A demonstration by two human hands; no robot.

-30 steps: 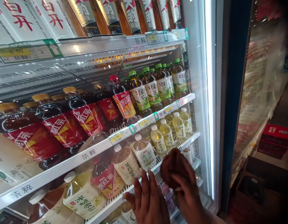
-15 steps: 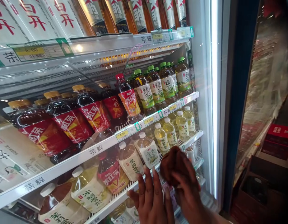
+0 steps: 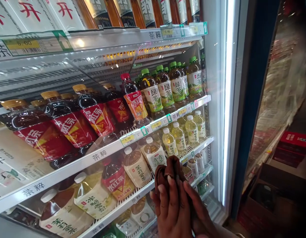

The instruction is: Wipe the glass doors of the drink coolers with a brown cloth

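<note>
A crumpled brown cloth (image 3: 168,170) is bunched between my two hands at the lower middle right. My left hand (image 3: 171,205) has its fingers raised and pressed on the cloth. Behind it and to the right, my right hand (image 3: 199,208) holds the cloth from the other side, its lower part covered by my left hand. Just beyond the hands is the glass front of a drinks cooler, with a shelf edge (image 3: 100,153) and small bottles of pale yellow drink (image 3: 170,142) behind the cloth.
Red-labelled bottles (image 3: 97,117) and green-capped bottles (image 3: 153,94) fill the middle shelf. Large white-capped bottles (image 3: 95,200) stand below. A bright light strip (image 3: 228,99) runs down the cooler's right side. Red boxes (image 3: 293,145) and an open carton (image 3: 264,195) sit at the right.
My left hand has moved right and up onto the cloth. The cloth and my right hand have shifted left, and the two hands have come together. The view has tilted slightly.
</note>
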